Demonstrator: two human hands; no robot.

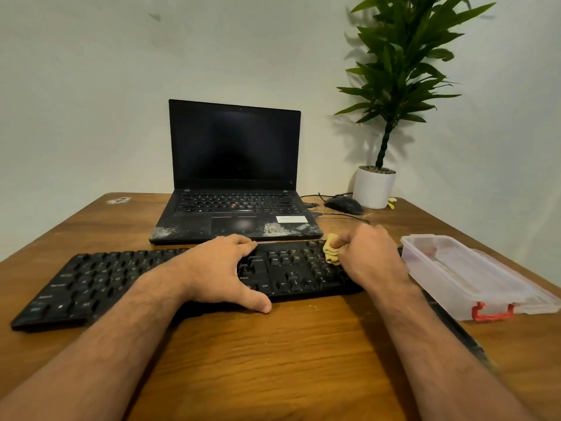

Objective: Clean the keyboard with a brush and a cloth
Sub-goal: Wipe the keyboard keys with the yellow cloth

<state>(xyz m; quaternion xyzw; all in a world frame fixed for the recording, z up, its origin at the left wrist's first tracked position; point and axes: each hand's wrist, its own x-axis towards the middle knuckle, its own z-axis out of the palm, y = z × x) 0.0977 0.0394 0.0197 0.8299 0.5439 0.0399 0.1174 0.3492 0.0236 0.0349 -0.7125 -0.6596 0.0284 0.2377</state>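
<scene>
A black full-size keyboard lies across the wooden table in front of me. My left hand rests flat on its middle, fingers over the far edge and thumb at the near edge. My right hand presses a folded yellow cloth onto the number pad at the keyboard's right end. A dark, thin brush lies on the table to the right of my right forearm, partly hidden by it.
An open black laptop stands just behind the keyboard. A clear plastic box with a red latch sits at the right. A black mouse with its cable and a potted plant stand at the back right.
</scene>
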